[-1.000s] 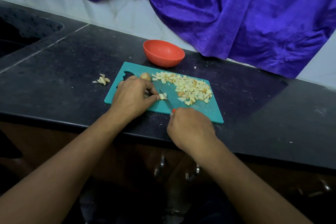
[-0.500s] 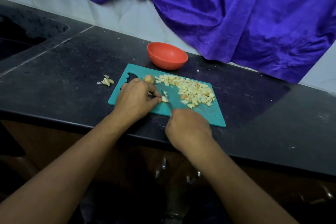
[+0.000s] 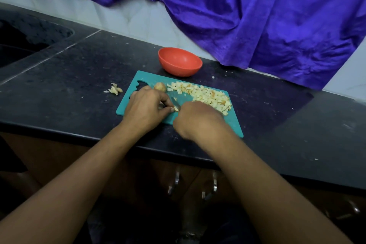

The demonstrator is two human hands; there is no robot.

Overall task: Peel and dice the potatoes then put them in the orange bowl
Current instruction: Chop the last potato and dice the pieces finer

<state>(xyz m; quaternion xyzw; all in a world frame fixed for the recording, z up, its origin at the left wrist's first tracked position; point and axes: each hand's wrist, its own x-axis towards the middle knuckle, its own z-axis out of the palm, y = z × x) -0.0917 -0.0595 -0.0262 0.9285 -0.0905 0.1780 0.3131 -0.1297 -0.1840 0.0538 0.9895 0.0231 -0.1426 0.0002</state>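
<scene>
A teal cutting board (image 3: pixel 234 127) lies near the counter's front edge. A pile of diced potato (image 3: pixel 202 94) covers its far right part, and a small whole potato (image 3: pixel 159 86) sits at its far edge. My left hand (image 3: pixel 144 109) pinches a small potato piece (image 3: pixel 175 109) on the board. My right hand (image 3: pixel 198 120) grips a knife (image 3: pixel 175 102) whose blade rests against that piece; the handle is hidden in my fist. The orange bowl (image 3: pixel 179 61) stands just behind the board and looks empty.
A few potato peels (image 3: pixel 114 90) lie on the black counter (image 3: pixel 79 77) left of the board. A dark sink (image 3: pixel 21 39) is at the far left. A purple cloth (image 3: pixel 257 16) hangs on the tiled wall behind. Cabinet handles (image 3: pixel 176 181) show below the counter edge.
My right hand has moved forward onto the board and now hides the knife's handle; the blade has closed in on the piece at my left fingertips. The camera has shifted a little.
</scene>
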